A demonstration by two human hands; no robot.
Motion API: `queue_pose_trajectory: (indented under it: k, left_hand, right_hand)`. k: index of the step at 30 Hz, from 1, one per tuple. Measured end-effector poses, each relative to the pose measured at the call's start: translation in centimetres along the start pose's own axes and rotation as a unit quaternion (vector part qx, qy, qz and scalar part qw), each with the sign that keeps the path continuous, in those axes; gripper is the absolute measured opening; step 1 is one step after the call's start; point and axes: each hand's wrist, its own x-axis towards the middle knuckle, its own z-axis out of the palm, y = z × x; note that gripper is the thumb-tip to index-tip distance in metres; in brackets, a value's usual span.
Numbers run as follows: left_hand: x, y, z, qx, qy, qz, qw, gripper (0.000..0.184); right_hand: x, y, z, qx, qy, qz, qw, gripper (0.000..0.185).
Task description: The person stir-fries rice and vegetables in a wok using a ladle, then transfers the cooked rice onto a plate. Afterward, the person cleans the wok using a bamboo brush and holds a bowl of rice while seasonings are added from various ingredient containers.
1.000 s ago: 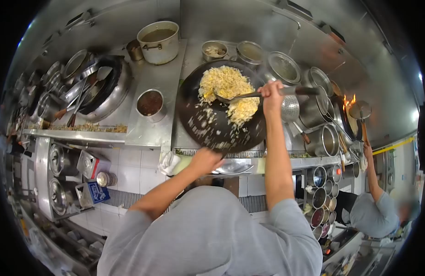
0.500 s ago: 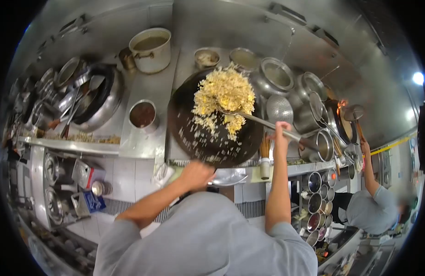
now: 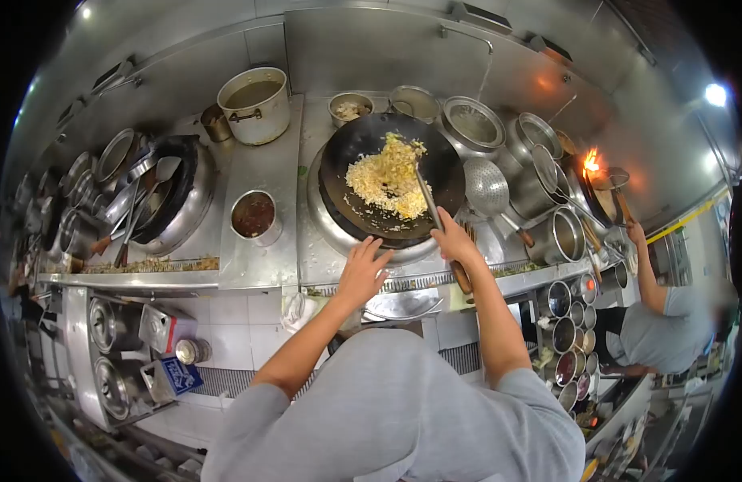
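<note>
A dark wok (image 3: 347, 145) rests on the round metal stove ring (image 3: 316, 210). Rice with yellow egg bits (image 3: 385, 177) lies in a heap in its middle, with loose grains below. My right hand (image 3: 457, 238) is closed around the handle of a long metal ladle (image 3: 427, 197), whose head is buried in the rice. The wooden end of the handle shows below the hand. At the wok's near left rim is my left hand (image 3: 364, 271), fingers spread and holding nothing; whether its fingertips touch the rim is unclear.
A perforated skimmer (image 3: 486, 186) and pots stand to the right. A large pot (image 3: 255, 108) and a container of dark sauce (image 3: 256, 217) are on the left. Far right, a co-worker (image 3: 664, 325) reaches to another wok beside flames (image 3: 591, 161). Seasoning containers (image 3: 564, 333) stand lower right.
The wok has come down level onto the stove ring, and the tossed rice has gathered inside. My left hand has opened from its grip at the rim. My right hand has moved left with the ladle, now steeper.
</note>
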Motion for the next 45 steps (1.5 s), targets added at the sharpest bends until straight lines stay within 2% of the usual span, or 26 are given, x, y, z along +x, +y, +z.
queue_pose_trajectory:
  k: [1, 2, 4, 7, 9, 10, 11, 12, 13, 17, 18, 19, 21, 23, 25, 29, 30, 31, 32, 34, 36, 38, 40, 43, 44, 45]
  left_hand:
    - [-0.9, -0.5, -0.4, 0.000, -0.003, 0.000, 1.000, 0.046]
    - [-2.1, -1.1, -0.8, -0.022, 0.012, -0.032, 0.999, 0.042]
    - [-4.6, -1.8, -2.3, -0.054, 0.048, -0.093, 0.993, 0.029]
    - [-8.9, -3.5, -5.0, -0.042, 0.098, -0.152, 0.983, 0.017]
    - [-12.0, -4.2, -6.9, -0.020, 0.131, -0.195, 0.972, 0.013]
    - [-13.1, -4.7, -7.5, -0.014, 0.147, -0.216, 0.965, 0.012]
    - [-13.4, -5.2, -8.0, -0.012, 0.146, -0.215, 0.965, 0.012]
    - [-14.2, -5.2, -8.3, 0.000, 0.153, -0.243, 0.958, 0.012]
    - [-15.1, -4.9, -8.6, 0.011, 0.159, -0.269, 0.950, 0.011]
    - [-14.5, -4.4, -9.0, 0.007, 0.162, -0.258, 0.952, 0.009]
    - [-14.0, -4.4, -8.7, 0.009, 0.163, -0.259, 0.952, 0.009]
    - [-13.6, -4.3, -8.3, 0.007, 0.163, -0.263, 0.951, 0.009]
    - [-12.7, -3.9, -7.5, 0.010, 0.160, -0.260, 0.952, 0.010]
    - [-9.9, -2.9, -6.2, -0.039, 0.129, -0.197, 0.971, 0.013]
    - [-5.2, -0.6, -5.0, -0.071, 0.132, -0.137, 0.979, 0.018]
    - [3.7, 0.5, -0.4, -0.109, 0.104, -0.035, 0.988, 0.021]
    - [4.9, -0.7, 1.1, -0.112, 0.105, -0.031, 0.988, 0.021]
    - [5.6, -1.9, 2.8, -0.077, 0.020, -0.038, 0.996, 0.020]
    - [5.9, -2.4, 3.7, -0.040, -0.066, -0.044, 0.996, 0.024]
    - [5.7, -2.5, 4.1, -0.037, -0.051, -0.024, 0.998, 0.027]
    - [4.6, -1.6, 3.3, -0.034, -0.043, -0.007, 0.998, 0.031]
    - [3.0, 1.6, -1.0, 0.009, -0.107, -0.015, 0.994, 0.031]
    - [0.6, 3.6, -3.5, 0.007, -0.085, 0.009, 0.996, 0.030]
    - [1.0, 3.7, -2.4, 0.026, -0.077, 0.028, 0.996, 0.029]
    - [2.3, 2.8, -1.0, 0.020, -0.050, 0.021, 0.998, 0.029]
    - [3.5, 1.8, 0.4, 0.016, -0.021, 0.015, 1.000, 0.029]
  right_hand:
    - [-0.5, 0.5, 0.4, -0.182, 0.073, -0.041, 0.980, 0.066]
    - [0.0, 2.5, 1.7, -0.272, 0.115, -0.093, 0.951, 0.074]
    - [0.7, 5.6, 1.3, -0.302, 0.097, -0.094, 0.944, 0.074]
    - [-2.3, 3.3, -0.1, -0.355, 0.077, -0.127, 0.923, 0.072]
    - [-4.7, 3.6, -0.2, -0.257, 0.087, -0.180, 0.946, 0.074]
    - [-4.2, 5.3, 0.3, -0.179, 0.108, -0.267, 0.941, 0.074]
    - [-2.8, 5.2, 0.3, -0.176, 0.108, -0.268, 0.941, 0.074]
    - [-1.3, 5.2, 0.1, -0.025, 0.007, -0.107, 0.994, 0.072]
    - [-0.8, 5.2, 0.0, 0.130, -0.094, 0.060, 0.985, 0.071]
    - [0.3, 0.6, 1.5, 0.099, -0.024, 0.021, 0.995, 0.071]
    - [0.4, -0.3, 1.1, 0.214, -0.079, 0.043, 0.973, 0.073]
    - [1.8, 0.2, 1.0, 0.216, -0.081, 0.047, 0.972, 0.073]
    - [5.2, 1.3, 0.9, 0.189, -0.102, 0.060, 0.975, 0.072]
    - [6.2, 0.9, 1.0, -0.059, 0.040, -0.027, 0.997, 0.072]
    - [8.8, 3.1, 1.7, -0.261, 0.171, -0.132, 0.941, 0.070]
    - [6.1, 1.9, 0.5, -0.298, 0.098, -0.128, 0.941, 0.069]
    - [2.8, 1.4, -1.0, -0.336, 0.040, -0.140, 0.931, 0.068]
    - [-0.3, 1.1, -2.5, -0.371, -0.020, -0.150, 0.916, 0.067]
    - [-2.5, 1.3, -4.3, -0.407, -0.028, -0.143, 0.902, 0.067]
    - [-4.6, 1.7, -7.5, -0.444, -0.039, -0.138, 0.884, 0.066]
    - [-5.5, 2.2, -9.0, -0.554, 0.031, -0.111, 0.825, 0.067]
    - [-5.3, 2.2, -8.1, -0.557, 0.062, -0.126, 0.819, 0.068]
    - [-3.8, 2.9, -6.2, -0.515, 0.108, -0.185, 0.830, 0.071]
    - [-6.1, 2.9, -2.6, -0.449, 0.059, -0.222, 0.863, 0.073]
    - [-7.8, 1.9, -3.0, -0.466, 0.006, -0.180, 0.866, 0.072]
    - [-8.6, 2.2, -4.0, -0.468, 0.007, -0.183, 0.865, 0.072]
